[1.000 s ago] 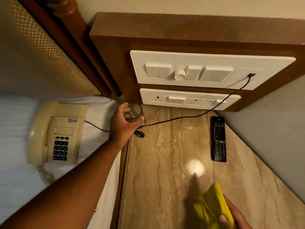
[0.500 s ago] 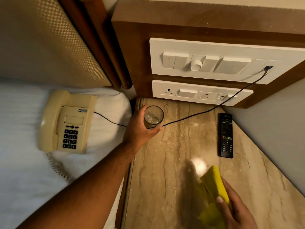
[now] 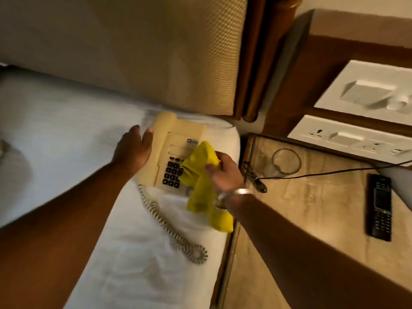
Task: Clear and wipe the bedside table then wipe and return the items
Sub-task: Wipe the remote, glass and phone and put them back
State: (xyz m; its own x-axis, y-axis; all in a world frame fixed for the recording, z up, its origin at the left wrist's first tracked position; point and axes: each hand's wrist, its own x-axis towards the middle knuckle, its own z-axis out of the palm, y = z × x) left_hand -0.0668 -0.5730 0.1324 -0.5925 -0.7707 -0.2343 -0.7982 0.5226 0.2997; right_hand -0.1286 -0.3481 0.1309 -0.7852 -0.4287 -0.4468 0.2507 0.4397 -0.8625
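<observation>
Bed sheet [image 3: 66, 134] carries the telephone [image 3: 178, 150], just beside the bedside table [image 3: 312, 219]; drinking glass [image 3: 286, 161] and remote [image 3: 379, 206] already stand on the marble. Step judged: wipe and return the phone. Long axis runs toward the headboard, keypad nearer the person. Left hand [image 3: 133, 148], fingers spread, touches the handset. Right hand [image 3: 223, 172] clamps the yellow cloth [image 3: 200, 186] over the keypad. Next: two-handed lift, minding the coiled cord [image 3: 171, 230].

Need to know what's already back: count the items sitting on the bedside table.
2: the glass near the table's back left corner and the remote along its right side. A black cord also crosses it. The telephone is on the bed.
</observation>
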